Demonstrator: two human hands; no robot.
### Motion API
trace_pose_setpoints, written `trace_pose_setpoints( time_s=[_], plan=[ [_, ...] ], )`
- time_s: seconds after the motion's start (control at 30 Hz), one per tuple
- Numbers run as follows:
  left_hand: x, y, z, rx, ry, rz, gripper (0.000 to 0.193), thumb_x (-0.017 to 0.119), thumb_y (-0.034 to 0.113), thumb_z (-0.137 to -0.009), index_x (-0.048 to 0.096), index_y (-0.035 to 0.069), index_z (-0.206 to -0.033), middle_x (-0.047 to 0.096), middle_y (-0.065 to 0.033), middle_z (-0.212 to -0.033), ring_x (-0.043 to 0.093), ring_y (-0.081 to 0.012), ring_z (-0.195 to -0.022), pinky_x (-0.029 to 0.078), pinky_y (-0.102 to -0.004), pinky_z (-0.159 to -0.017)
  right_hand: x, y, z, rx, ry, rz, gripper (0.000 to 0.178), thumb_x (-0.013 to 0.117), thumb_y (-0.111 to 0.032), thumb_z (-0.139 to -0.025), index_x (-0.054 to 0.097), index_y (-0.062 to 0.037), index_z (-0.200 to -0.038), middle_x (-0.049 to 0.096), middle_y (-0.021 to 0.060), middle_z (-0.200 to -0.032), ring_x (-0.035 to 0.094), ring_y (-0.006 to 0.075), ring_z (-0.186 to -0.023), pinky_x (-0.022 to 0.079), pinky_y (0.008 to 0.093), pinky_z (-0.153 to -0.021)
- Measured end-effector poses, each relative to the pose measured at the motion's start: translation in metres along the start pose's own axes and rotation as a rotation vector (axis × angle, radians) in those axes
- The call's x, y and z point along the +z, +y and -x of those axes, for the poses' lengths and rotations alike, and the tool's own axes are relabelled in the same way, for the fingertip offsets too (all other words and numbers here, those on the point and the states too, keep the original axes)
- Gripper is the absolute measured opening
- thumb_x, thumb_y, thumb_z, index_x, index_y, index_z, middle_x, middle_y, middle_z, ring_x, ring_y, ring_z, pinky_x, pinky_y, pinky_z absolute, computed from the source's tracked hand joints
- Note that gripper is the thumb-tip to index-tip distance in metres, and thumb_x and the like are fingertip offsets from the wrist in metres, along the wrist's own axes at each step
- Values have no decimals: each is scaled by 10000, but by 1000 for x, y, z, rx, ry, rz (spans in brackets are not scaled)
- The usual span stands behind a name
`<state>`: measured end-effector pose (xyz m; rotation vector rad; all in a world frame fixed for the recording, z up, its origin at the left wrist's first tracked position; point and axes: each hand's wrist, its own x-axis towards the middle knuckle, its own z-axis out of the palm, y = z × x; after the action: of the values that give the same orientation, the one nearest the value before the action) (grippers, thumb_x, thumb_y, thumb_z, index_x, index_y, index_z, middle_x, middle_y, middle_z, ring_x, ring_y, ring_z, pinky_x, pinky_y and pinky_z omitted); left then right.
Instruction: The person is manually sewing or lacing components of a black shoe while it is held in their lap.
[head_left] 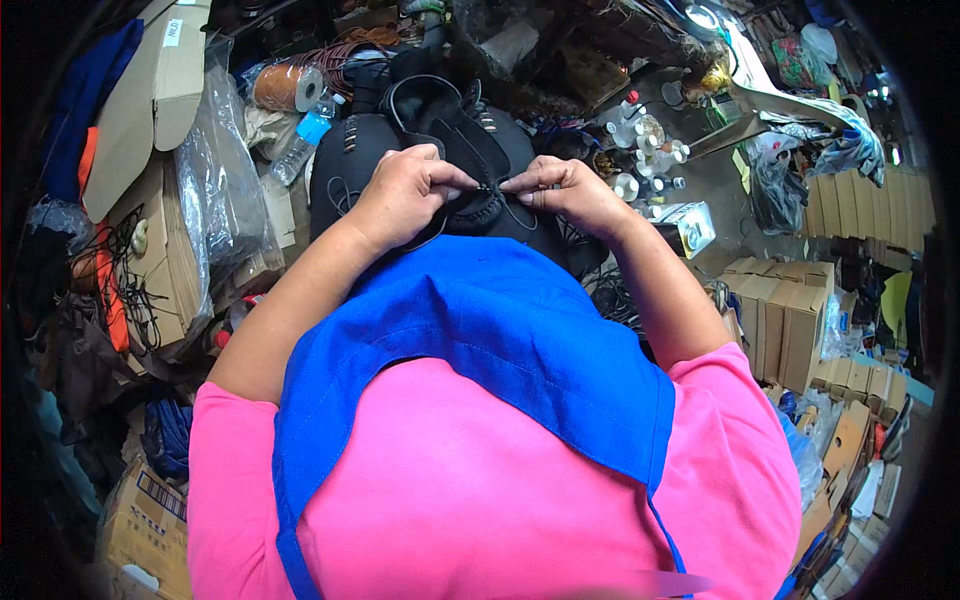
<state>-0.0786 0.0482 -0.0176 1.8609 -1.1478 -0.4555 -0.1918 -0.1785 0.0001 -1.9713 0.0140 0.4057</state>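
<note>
A black shoe upper [468, 150] with a rounded collar and a ridged, gathered seam lies on black cloth [345, 160] over my lap. My left hand [408, 190] is closed in a pinch over the seam's middle. Opposite it, my right hand [568, 192] pinches too, its fingertips almost meeting the left ones. Between them is a thin dark thread [518, 214], with a loop hanging below my right fingers. Another loop shows left of my left hand. My fingertips cover the exact spot where the thread meets the upper.
To the left are a plastic bottle [300, 140], an orange spool [285, 88] and cardboard sheets [160, 250] under clear plastic. Several small bottles [640, 135] and a clear container [690, 228] stand on the right. Cardboard boxes [780, 315] are stacked farther right. A blue apron [480, 300] covers my front.
</note>
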Motion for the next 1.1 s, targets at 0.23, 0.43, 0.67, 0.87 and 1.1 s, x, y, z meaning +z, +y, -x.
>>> trace_pose_setpoints(
  time_s=[0.23, 0.43, 0.67, 0.87, 1.1],
  plan=[
    [11, 14, 14, -44, 108, -40, 178, 690, 33, -688, 703, 71, -862, 578, -83, -707, 582, -237, -679, 465, -336, -631, 20, 0, 12, -123, 194, 172, 270, 669, -73, -773, 699, -130, -1035, 579, 3, -780, 513, 136, -816, 425, 274, -773],
    [3, 12, 15, -48, 125, -21, 304, 650, -39, -709, 712, 145, -943, 508, -53, -747, 544, -190, -721, 453, -291, -662, 10, -9, 11, -181, 239, 361, 251, 673, -73, -761, 701, -138, -1001, 598, 17, -789, 524, 164, -837, 424, 299, -787],
    [-7, -2, -8, 48, 43, -129, 205, 680, 12, -700, 719, 128, -864, 580, -72, -739, 592, -231, -729, 484, -321, -671, -3, -7, -4, -52, 22, 40, 244, 649, -45, -782, 702, -111, -1012, 584, 27, -818, 530, 156, -847, 431, 283, -803],
    [-6, -3, -14, 57, 7, 14, 168, 697, -17, -656, 709, 78, -794, 615, -77, -717, 611, -215, -704, 482, -301, -613, -1, -2, -7, -115, 15, 113, 243, 653, -60, -788, 703, -115, -1020, 575, 21, -817, 523, 142, -836, 423, 279, -807],
    [1, 10, 12, 99, 201, -344, 142, 712, 106, -682, 711, 195, -792, 594, 29, -766, 532, -187, -872, 347, -359, -811, 8, 1, 7, -117, 137, 193, 244, 666, -84, -785, 703, -118, -1024, 597, 2, -781, 514, 133, -831, 414, 273, -817]
  ],
)
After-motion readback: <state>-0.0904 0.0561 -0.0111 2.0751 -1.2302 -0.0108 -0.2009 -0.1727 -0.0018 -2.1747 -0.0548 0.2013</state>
